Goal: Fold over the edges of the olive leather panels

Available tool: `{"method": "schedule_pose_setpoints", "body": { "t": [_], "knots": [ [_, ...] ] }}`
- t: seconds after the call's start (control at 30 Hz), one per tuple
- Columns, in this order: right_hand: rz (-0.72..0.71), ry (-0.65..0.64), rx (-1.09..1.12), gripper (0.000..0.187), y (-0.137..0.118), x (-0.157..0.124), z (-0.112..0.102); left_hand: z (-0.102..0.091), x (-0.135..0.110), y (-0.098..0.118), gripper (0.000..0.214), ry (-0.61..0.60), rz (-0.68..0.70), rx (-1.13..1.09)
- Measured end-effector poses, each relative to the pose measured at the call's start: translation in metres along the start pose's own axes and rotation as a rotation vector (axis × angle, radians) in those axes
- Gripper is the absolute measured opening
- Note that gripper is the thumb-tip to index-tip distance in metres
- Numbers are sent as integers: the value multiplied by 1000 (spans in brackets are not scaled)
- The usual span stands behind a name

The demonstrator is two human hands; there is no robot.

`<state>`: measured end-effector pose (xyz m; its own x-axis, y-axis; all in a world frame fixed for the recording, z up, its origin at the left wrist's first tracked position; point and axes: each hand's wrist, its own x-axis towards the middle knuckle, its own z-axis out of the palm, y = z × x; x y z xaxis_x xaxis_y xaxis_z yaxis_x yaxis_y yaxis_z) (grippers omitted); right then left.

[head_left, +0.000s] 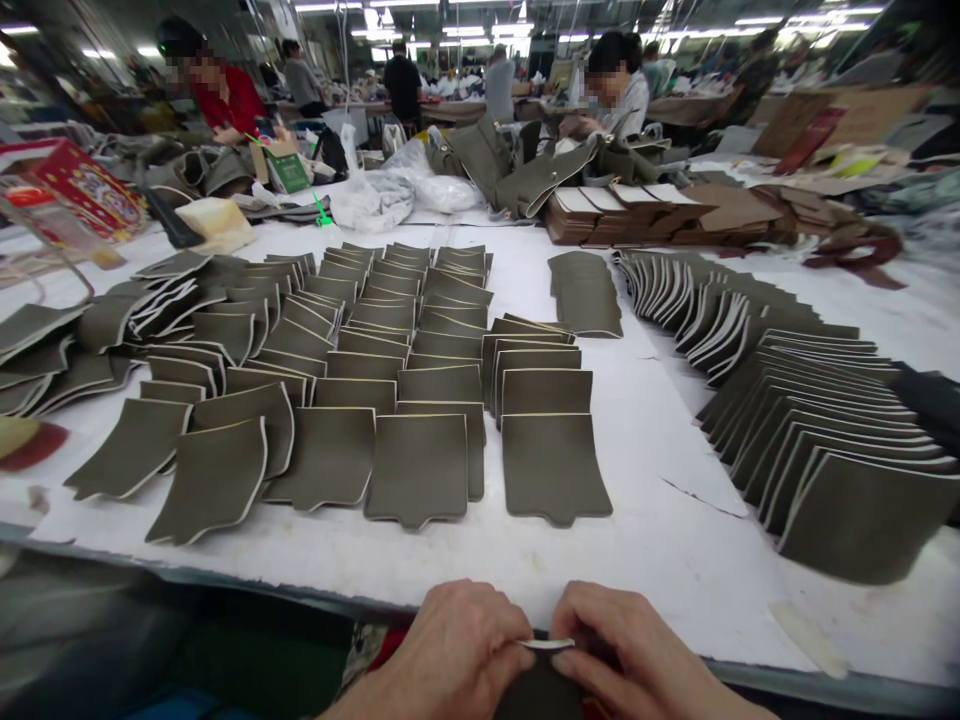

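At the table's front edge, my left hand and my right hand pinch the pale top edge of a dark olive leather piece. Its lower part runs out of the picture. Beyond my hands, overlapping rows of similar leather pieces cover the middle and left of the table. The nearest of them have a small tab on the front edge. One more tabbed piece heads the row straight ahead of me. On the right, a long fanned row of olive pieces shows white edges.
A small olive stack lies between the rows. Behind are brown stacked pieces, clear plastic bags and olive bags. A red box and a red-lidded jar stand at left. Several people work in the background.
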<state>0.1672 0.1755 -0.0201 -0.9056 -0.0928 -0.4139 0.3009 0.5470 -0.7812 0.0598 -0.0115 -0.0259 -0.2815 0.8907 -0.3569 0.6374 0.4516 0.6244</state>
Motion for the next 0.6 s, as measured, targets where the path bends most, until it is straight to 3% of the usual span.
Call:
{"method": "schedule_pose_setpoints", "body": {
  "t": [0.2, 0.4, 0.6],
  "knots": [
    [141, -12, 179, 16, 2, 4, 7, 3, 1, -3, 10, 26, 21, -67],
    [49, 18, 127, 26, 4, 2, 6, 8, 0, -3, 15, 95, -7, -151],
    [74, 0, 144, 36, -2, 2, 3, 5, 7, 1, 17, 76, 22, -244]
  ]
}}
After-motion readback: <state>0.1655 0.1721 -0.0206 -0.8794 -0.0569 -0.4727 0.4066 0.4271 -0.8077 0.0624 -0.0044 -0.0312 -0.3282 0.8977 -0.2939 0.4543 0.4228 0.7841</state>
